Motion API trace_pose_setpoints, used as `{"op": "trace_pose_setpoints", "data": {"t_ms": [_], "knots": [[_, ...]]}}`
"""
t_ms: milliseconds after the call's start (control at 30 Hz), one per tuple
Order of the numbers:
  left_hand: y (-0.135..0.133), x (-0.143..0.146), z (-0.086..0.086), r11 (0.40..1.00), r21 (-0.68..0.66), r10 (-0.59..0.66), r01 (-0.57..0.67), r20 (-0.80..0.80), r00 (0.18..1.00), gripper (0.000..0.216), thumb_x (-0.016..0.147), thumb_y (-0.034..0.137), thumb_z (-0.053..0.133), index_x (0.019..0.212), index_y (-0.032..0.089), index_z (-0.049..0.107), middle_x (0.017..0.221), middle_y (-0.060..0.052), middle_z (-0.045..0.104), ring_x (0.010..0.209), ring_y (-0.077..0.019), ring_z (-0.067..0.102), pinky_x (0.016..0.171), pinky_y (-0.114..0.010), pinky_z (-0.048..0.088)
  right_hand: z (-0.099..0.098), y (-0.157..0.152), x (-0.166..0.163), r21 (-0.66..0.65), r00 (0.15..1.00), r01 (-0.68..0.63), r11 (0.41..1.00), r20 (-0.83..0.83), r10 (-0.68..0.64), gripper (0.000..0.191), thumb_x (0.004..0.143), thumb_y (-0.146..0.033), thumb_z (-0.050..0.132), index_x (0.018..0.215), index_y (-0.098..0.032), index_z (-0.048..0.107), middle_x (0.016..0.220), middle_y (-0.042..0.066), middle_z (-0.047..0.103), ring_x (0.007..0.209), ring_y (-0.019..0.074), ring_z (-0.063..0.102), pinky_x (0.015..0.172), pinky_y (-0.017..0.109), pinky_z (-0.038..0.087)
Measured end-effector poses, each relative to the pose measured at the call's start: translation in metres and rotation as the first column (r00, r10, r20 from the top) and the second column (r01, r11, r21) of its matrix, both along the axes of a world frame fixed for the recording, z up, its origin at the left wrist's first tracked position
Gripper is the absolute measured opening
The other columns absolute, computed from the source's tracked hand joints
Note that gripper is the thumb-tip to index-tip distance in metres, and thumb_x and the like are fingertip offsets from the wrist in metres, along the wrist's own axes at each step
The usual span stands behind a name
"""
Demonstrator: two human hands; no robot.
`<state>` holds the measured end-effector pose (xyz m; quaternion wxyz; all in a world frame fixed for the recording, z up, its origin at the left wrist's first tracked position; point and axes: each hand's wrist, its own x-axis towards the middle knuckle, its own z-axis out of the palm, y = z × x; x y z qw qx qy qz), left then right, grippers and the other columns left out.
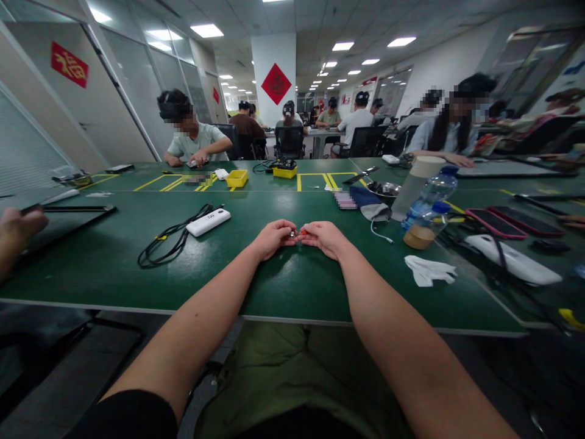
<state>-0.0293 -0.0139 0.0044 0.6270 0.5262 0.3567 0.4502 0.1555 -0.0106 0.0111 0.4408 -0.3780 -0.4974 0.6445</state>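
My left hand [273,238] and my right hand [325,236] rest on the green table [114,262], fingertips meeting in the middle. Between them sits a tiny part: a small metal piece pinched by my left fingers and a small red-orange piece [302,232] pinched by my right fingers. Both hands are curled closed around it. The part is too small to name.
A white power bank [208,222] with a black cable [167,241] lies to the left. A plastic bottle [427,207], a tall cup [415,186] and a crumpled tissue [428,271] are on the right, with phones [496,223] beyond. Yellow trays [237,178] and seated people are farther back. Another person's hand [16,228] shows at far left.
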Motion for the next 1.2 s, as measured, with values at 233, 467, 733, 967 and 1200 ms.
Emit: {"op": "trace_pose_setpoints", "data": {"t_ms": [233, 467, 733, 967, 1200], "knots": [[0.0003, 0.0002, -0.0021, 1.000, 0.029, -0.007, 0.007, -0.012, 1.000, 0.022, 0.074, 0.005, 0.060, 0.095, 0.012, 0.058, 0.083, -0.005, 0.065, 0.070, -0.0115, 0.066, 0.068, -0.025, 0.055, -0.0013, 0.0000, 0.0003, -0.027, 1.000, 0.012, 1.000, -0.020, -0.013, 0.010, 0.075, -0.001, 0.058, 0.080, -0.010, 0.062, 0.080, 0.012, 0.070, 0.073, 0.0186, 0.070, 0.069, 0.028, 0.058], [0.0012, 0.0007, -0.0024, 0.999, 0.034, 0.002, -0.001, -0.040, 0.999, 0.019, 0.078, 0.002, 0.053, 0.093, 0.012, 0.056, 0.089, -0.008, 0.065, 0.073, -0.0123, 0.067, 0.065, -0.023, 0.055, -0.0049, -0.0006, 0.0006, 0.029, 1.000, -0.021, 0.999, 0.002, 0.021, 0.015, 0.069, -0.003, 0.068, 0.079, -0.012, 0.062, 0.077, 0.008, 0.069, 0.075, 0.0188, 0.071, 0.067, 0.025, 0.059], [0.0005, 0.0010, -0.0005, 1.000, 0.000, 0.011, -0.011, -0.038, 0.999, 0.022, 0.076, -0.002, 0.052, 0.091, 0.012, 0.056, 0.080, -0.006, 0.065, 0.071, -0.0119, 0.067, 0.065, -0.022, 0.055, -0.0013, -0.0033, 0.0001, 0.057, 1.000, -0.010, 0.998, 0.005, 0.010, 0.014, 0.068, -0.003, 0.070, 0.077, -0.012, 0.062, 0.078, 0.009, 0.070, 0.072, 0.0174, 0.070, 0.068, 0.025, 0.058], [-0.0028, -0.0002, 0.0026, 1.000, 0.003, -0.026, 0.026, -0.022, 0.999, 0.017, 0.077, 0.011, 0.061, 0.094, 0.011, 0.059, 0.085, -0.008, 0.066, 0.071, -0.0123, 0.066, 0.067, -0.024, 0.055, -0.0001, -0.0054, 0.0004, 0.051, 0.999, -0.027, 0.998, 0.026, 0.025, 0.016, 0.068, -0.006, 0.071, 0.079, -0.012, 0.062, 0.074, 0.007, 0.070, 0.067, 0.0148, 0.069, 0.065, 0.023, 0.057], [-0.0019, -0.0004, 0.0015, 0.999, 0.005, -0.054, 0.054, -0.026, 0.998, 0.020, 0.080, 0.008, 0.055, 0.099, 0.010, 0.062, 0.083, -0.009, 0.068, 0.067, -0.0102, 0.065, 0.068, -0.022, 0.054, -0.0020, -0.0013, 0.0006, 0.023, 1.000, -0.001, 1.000, -0.008, 0.001, 0.007, 0.075, -0.011, 0.067, 0.078, -0.012, 0.062, 0.075, 0.009, 0.070, 0.070, 0.0159, 0.069, 0.068, 0.025, 0.057]]}}
